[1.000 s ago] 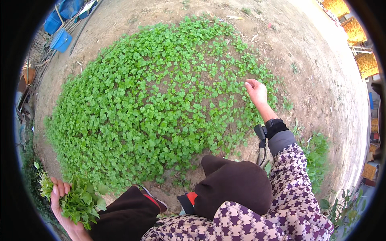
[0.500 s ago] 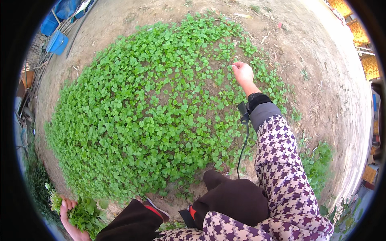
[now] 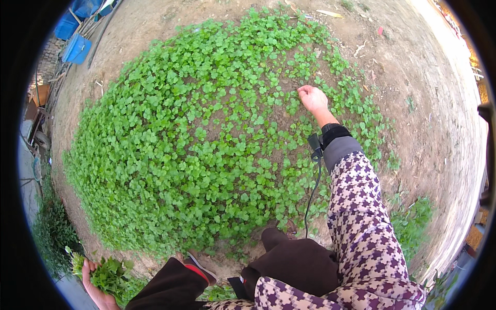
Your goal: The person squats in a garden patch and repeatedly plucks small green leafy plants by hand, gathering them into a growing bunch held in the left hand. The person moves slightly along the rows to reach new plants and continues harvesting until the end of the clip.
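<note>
A dense patch of low, leafy green plants [image 3: 170, 150] with lobed leaves spreads in front of me. My right hand [image 3: 314, 102] reaches out over its thinner right part, where brown soil shows between the plants. The fingers of that hand are closed and pressed together; whatever they may hold is too small to make out. Down at the lower left, my left hand [image 3: 93, 283] grips a bunch of picked greens [image 3: 112, 276], with pale stem ends poking out beyond the fingers.
Bare dirt [image 3: 413, 103] surrounds the patch. A blue bin [image 3: 76, 49] stands at the far left by some sticks. A black cable [image 3: 313, 199] runs down from a small device [image 3: 314, 143] at my right wrist. Another green clump [image 3: 412, 227] grows right of my sleeve.
The whole view has shifted a little. Against the plants, my right hand has come slightly left and nearer, its fingers still closed. My left hand keeps its hold on the greens.
</note>
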The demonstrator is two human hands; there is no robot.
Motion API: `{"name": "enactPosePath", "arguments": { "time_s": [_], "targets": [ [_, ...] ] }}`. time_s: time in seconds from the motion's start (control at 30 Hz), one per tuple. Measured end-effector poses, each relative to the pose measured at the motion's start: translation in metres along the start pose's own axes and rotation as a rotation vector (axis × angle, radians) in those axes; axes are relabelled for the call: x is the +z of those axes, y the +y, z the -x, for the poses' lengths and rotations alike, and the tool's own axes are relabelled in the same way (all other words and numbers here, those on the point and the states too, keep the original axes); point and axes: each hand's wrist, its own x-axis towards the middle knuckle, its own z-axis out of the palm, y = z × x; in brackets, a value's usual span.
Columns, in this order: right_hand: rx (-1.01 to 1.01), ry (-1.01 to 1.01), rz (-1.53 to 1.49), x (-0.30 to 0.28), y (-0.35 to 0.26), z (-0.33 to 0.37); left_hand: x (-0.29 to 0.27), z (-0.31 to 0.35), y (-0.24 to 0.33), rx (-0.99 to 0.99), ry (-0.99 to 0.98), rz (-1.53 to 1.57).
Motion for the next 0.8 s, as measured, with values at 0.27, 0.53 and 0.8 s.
{"name": "enactPosePath", "arguments": {
  "time_s": [0.27,0.53,0.8],
  "targets": [
    [0.112,0.107,-0.020,0.008,0.001,-0.002,0.011,0.000,0.000,0.006,0.024,-0.041],
    [0.225,0.021,0.134,0.005,-0.023,-0.010,0.004,-0.006,0.001,-0.020,-0.001,-0.027],
    [0.203,0.113,0.174,0.022,-0.021,-0.013,0.008,-0.002,0.001,-0.007,0.023,-0.029]
  ]
}}
